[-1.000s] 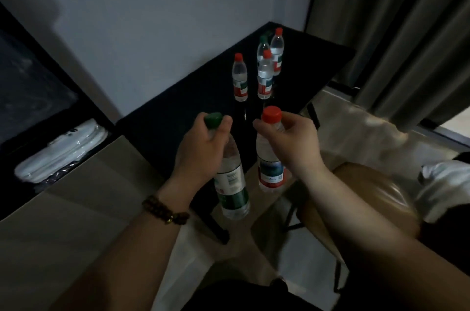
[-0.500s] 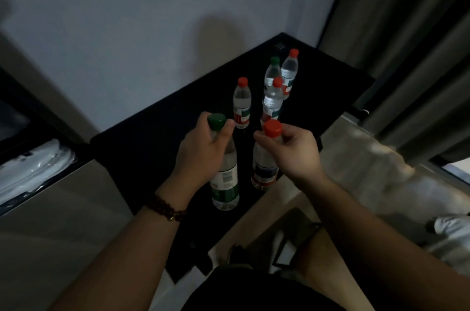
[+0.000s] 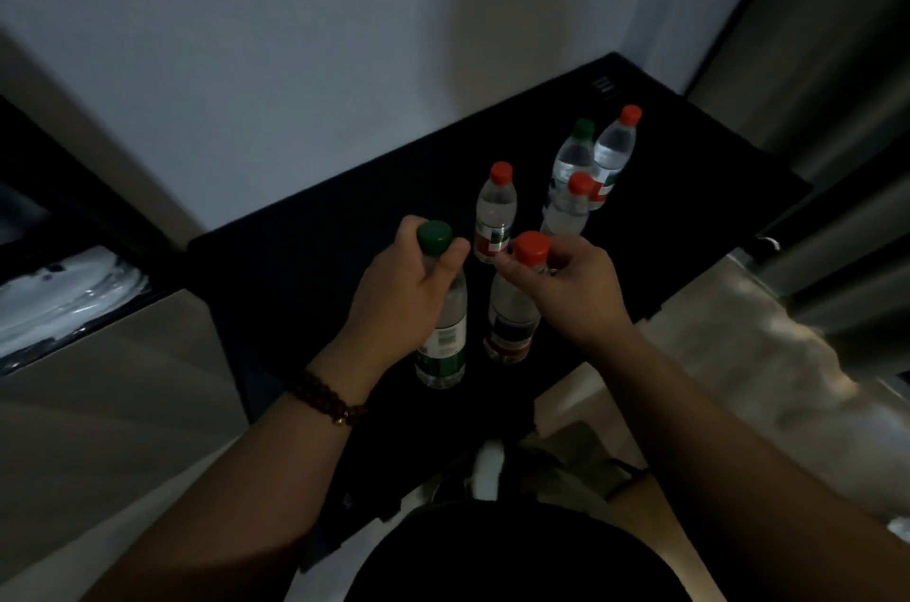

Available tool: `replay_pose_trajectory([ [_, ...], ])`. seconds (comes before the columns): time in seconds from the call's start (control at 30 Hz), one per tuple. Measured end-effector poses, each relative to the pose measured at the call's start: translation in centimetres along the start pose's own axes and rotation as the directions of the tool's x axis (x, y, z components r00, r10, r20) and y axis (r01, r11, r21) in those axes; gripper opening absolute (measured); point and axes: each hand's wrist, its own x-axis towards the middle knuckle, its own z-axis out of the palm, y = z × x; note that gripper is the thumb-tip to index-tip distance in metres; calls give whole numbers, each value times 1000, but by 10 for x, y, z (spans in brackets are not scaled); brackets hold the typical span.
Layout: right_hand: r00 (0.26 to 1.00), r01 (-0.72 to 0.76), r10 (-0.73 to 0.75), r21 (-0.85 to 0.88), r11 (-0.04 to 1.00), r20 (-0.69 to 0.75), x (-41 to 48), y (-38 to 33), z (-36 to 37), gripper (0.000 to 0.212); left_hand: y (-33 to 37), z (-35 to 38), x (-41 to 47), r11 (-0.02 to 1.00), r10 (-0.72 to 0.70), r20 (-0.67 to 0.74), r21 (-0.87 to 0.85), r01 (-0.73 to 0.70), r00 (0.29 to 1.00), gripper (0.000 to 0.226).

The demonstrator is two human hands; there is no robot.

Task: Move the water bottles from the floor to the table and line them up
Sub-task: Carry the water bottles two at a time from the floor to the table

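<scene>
The left grip [image 3: 404,296] is wrapped round the neck and shoulder of a green-capped bottle [image 3: 443,345], thumb just below the cap. The right grip [image 3: 571,291] pinches a red-capped bottle [image 3: 512,325] at its neck. Both bottles are upright, side by side, over the near part of the black counter [image 3: 305,266]. In this dim light their bases seem to touch it, though that is unclear. Farther back stand a single bottle [image 3: 495,212] and a cluster of three [image 3: 566,207], not yet in one line. The held bottles look full, so probably weighty. Their thin, smooth walls would likely dent or slip mid-body. The stiff neck under the cap is the safer hold.
</scene>
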Motion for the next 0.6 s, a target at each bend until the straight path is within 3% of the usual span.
replay_pose_trajectory([
  [0.17,986,60,-67,53,997,152,39,22,-9,56,3,11,16,996,-67,-61,51,70,996,34],
  [0.3,952,123,-134,56,991,275,80,43,-26,50,16,36,33,989,-135,-122,49,141,983,28],
  [0.43,865,254,-245,39,966,438,113,62,-61,38,37,72,51,962,-269,-207,-3,274,941,29],
  [0.6,774,313,-274,30,949,571,156,82,-107,38,62,112,70,973,-210,-253,45,228,945,27],
])
